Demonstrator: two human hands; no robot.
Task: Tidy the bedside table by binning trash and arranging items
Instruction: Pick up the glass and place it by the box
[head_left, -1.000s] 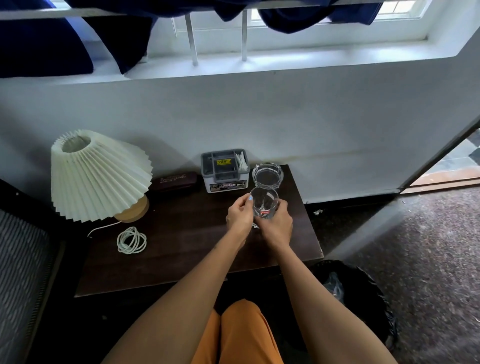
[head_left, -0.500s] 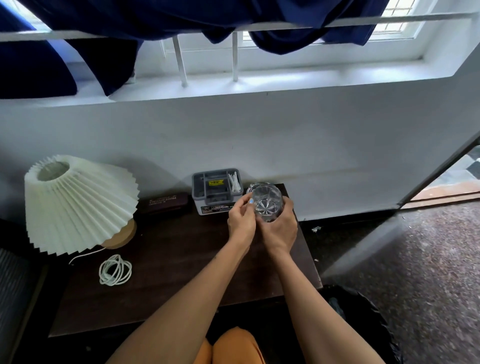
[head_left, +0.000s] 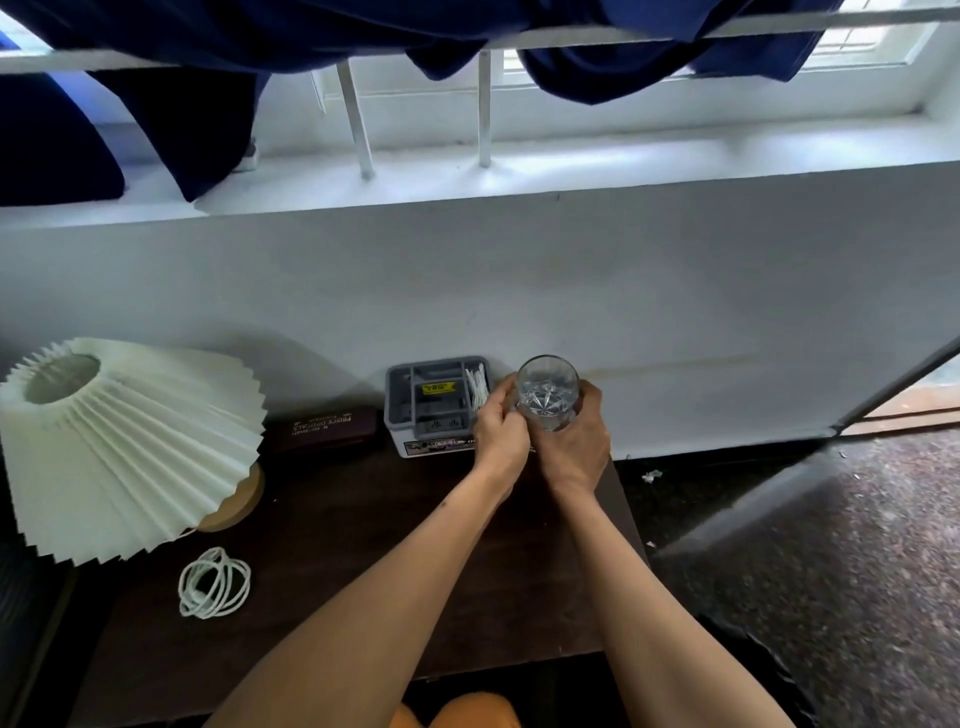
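**Both hands on the glass, back right corner of the table**

White wall (head_left: 623, 291) and window ledge (head_left: 571, 166) fill the back, with dark blue cloth (head_left: 363, 31) draped over the white rail (head_left: 779, 23) up top. Speckled floor (head_left: 857, 545) to the right.

Dark wooden bedside table (head_left: 337, 571) sits against the wall. At its left end is a lamp with a cream pleated shade (head_left: 124, 441), tilted, on a round wooden base (head_left: 236, 499).

Person's two bare forearms reach in from the bottom edge and meet at the table's back right corner. Orange garment (head_left: 462, 712) shows between them, bottom centre.

Grey compartment organiser (head_left: 431, 405) stands against the wall, just left of the hands. It has cotton swabs (head_left: 477, 387) in its right slot and a yellow label (head_left: 438, 387) in the middle one. Dark case (head_left: 324, 427) with light lettering lies between organiser and lamp, just beside both.

Coiled white cord (head_left: 213, 583) lies on the table in front of the lamp, well apart from the hands.

Right hand (head_left: 574, 447) is wrapped around the cut-glass tumbler (head_left: 546, 394), fingers clamped on its right side and lower body. Left hand (head_left: 501, 434) has fingertips pinched on the glass's left wall. The glass is upright, mouth towards the viewer, star-cut bottom visible through it. Can't tell whether it's resting on the table or lifted; the hands cover its base.

Small white scraps (head_left: 650, 475) lie on the floor by the wall, right of the table.
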